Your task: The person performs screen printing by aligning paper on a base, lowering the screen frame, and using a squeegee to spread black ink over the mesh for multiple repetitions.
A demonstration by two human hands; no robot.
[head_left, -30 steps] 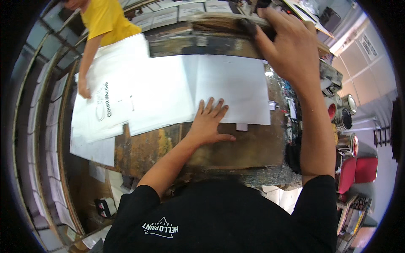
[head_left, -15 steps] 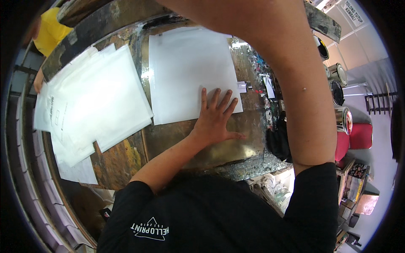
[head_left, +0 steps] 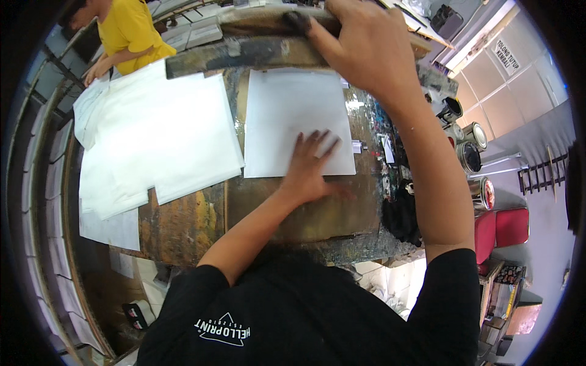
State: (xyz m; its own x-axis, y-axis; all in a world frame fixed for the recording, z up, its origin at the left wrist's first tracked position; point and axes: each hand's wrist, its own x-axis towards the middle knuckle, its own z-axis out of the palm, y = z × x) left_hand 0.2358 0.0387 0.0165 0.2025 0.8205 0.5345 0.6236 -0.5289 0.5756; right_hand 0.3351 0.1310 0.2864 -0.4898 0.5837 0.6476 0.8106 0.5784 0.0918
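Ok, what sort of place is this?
Probably a printing workshop, judging by the stained worktable, the pile of white sheets on it, and the paint or ink tins at the right.

The bare, motion-blurred left hand point(head_left: 307, 171) is facing palm-down, its fingers fanning apart; the bare right hand point(head_left: 378, 52) is curling far forward, the black-sleeved right arm point(head_left: 436, 171) stretching out behind it.

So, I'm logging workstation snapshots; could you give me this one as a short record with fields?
Left hand: fingers spread, motion-blurred, over the lower edge of the white sheet
Right hand: raised at the stained frame; grip partly hidden
Left side: overlapping white sheets
Right side: black cloth, metal cans beyond
Co-worker: yellow shirt, upper left
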